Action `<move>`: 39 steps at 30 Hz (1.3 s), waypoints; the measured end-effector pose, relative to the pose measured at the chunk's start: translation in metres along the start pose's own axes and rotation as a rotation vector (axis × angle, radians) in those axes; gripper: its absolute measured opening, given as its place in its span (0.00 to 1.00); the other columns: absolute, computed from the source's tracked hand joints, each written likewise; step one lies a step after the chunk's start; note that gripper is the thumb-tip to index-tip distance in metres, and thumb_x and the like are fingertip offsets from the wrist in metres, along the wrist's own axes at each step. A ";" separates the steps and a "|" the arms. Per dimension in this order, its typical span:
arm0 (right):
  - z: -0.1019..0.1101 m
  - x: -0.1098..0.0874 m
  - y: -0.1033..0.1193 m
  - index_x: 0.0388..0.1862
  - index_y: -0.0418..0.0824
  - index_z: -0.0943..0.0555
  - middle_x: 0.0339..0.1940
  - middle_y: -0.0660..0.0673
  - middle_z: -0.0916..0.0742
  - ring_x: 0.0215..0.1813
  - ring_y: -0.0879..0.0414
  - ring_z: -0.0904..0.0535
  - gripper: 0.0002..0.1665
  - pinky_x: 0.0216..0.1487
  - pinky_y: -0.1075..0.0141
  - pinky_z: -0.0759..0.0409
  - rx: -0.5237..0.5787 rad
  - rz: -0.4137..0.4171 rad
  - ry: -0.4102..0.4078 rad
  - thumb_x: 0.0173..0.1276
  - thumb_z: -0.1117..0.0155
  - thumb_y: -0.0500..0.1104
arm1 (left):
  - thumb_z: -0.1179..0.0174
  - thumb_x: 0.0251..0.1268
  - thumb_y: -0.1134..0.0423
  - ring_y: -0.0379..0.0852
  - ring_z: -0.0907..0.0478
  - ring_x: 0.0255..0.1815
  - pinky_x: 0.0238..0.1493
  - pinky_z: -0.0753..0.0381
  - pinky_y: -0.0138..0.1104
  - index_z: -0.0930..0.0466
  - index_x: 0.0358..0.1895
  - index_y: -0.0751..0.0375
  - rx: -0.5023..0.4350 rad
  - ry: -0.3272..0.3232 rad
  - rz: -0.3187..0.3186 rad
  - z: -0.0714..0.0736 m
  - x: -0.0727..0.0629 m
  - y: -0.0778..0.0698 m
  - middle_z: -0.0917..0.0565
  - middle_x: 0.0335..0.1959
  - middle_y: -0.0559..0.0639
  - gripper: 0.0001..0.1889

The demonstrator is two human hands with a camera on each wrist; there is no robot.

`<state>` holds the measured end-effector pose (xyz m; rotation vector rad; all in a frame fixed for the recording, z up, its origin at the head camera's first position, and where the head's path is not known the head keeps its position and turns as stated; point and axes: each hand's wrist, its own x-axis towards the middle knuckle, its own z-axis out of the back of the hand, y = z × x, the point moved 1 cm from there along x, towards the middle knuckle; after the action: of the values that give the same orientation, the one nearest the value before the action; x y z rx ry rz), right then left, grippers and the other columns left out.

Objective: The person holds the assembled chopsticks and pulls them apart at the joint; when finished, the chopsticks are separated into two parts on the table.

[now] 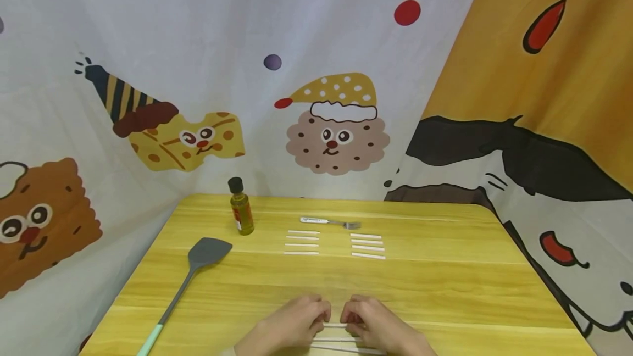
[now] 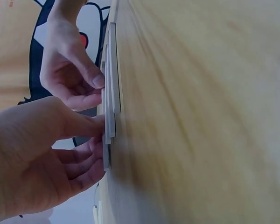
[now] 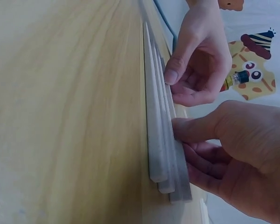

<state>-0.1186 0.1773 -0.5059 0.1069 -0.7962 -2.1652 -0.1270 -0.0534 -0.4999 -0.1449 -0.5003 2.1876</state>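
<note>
Close to the table's near edge in the head view, my left hand [image 1: 296,320] and right hand [image 1: 378,324] face each other. Both pinch the farthest of three long, thin white strips [image 1: 334,325], thumb on the near side and fingers on the far side. A short stretch of it shows between the hands. The other two strips [image 1: 338,339] lie side by side on the wood nearer to me, partly covered by the hands. In the right wrist view, the nearer strip [image 3: 154,140] lies flat with staggered ends beside the pinched one.
Two columns of short white sticks, left [image 1: 301,245] and right [image 1: 367,248], lie farther back on the wooden table [image 1: 445,268]. Behind them is a white-handled fork [image 1: 314,220]. An oil bottle [image 1: 242,214] with a black cap stands at the back left, near a grey spatula [image 1: 207,251].
</note>
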 end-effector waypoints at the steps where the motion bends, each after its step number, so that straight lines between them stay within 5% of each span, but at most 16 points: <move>1: 0.001 0.000 0.000 0.41 0.41 0.16 0.37 0.52 0.15 0.37 0.74 0.25 0.07 0.36 0.79 0.21 -0.007 -0.003 -0.001 0.68 0.33 0.32 | 0.37 0.69 0.66 0.27 0.32 0.32 0.34 0.27 0.19 0.20 0.42 0.50 -0.012 0.000 0.009 0.000 0.000 0.000 0.22 0.37 0.37 0.05; 6: 0.013 0.005 0.001 0.42 0.39 0.16 0.39 0.51 0.16 0.40 0.69 0.23 0.07 0.39 0.78 0.19 -0.067 0.012 -0.051 0.70 0.36 0.30 | 0.40 0.70 0.69 0.27 0.34 0.31 0.33 0.26 0.19 0.21 0.46 0.55 -0.088 -0.058 0.023 0.005 0.003 0.002 0.25 0.39 0.42 0.06; 11: 0.030 0.016 0.004 0.40 0.38 0.17 0.39 0.48 0.17 0.40 0.65 0.21 0.07 0.38 0.77 0.18 -0.105 0.073 -0.153 0.69 0.37 0.28 | 0.42 0.70 0.73 0.27 0.33 0.33 0.34 0.25 0.18 0.21 0.46 0.60 -0.142 -0.187 -0.001 0.012 0.009 0.005 0.29 0.40 0.45 0.07; 20: 0.045 0.031 0.013 0.40 0.42 0.18 0.40 0.51 0.20 0.40 0.64 0.20 0.13 0.41 0.76 0.17 -0.167 0.125 -0.292 0.65 0.34 0.25 | 0.37 0.70 0.65 0.34 0.27 0.40 0.45 0.22 0.21 0.18 0.38 0.57 0.033 -0.417 -0.032 0.033 0.020 0.004 0.26 0.39 0.42 0.01; 30: 0.044 0.041 0.016 0.39 0.41 0.17 0.38 0.51 0.15 0.40 0.60 0.16 0.07 0.45 0.77 0.17 -0.151 0.215 -0.369 0.66 0.32 0.30 | 0.37 0.69 0.68 0.34 0.23 0.37 0.42 0.21 0.18 0.18 0.40 0.59 -0.052 -0.432 -0.057 0.040 0.023 0.002 0.22 0.38 0.44 0.01; 39: 0.035 0.040 0.014 0.37 0.41 0.18 0.37 0.51 0.17 0.38 0.64 0.19 0.08 0.42 0.83 0.22 -0.171 0.269 -0.445 0.65 0.31 0.30 | 0.35 0.65 0.73 0.29 0.35 0.29 0.29 0.30 0.13 0.25 0.31 0.59 -0.049 -0.510 -0.141 0.039 0.022 0.001 0.28 0.31 0.43 0.08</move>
<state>-0.1474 0.1602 -0.4626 -0.5559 -0.8092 -2.0095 -0.1522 -0.0488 -0.4633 0.4209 -0.8191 2.0659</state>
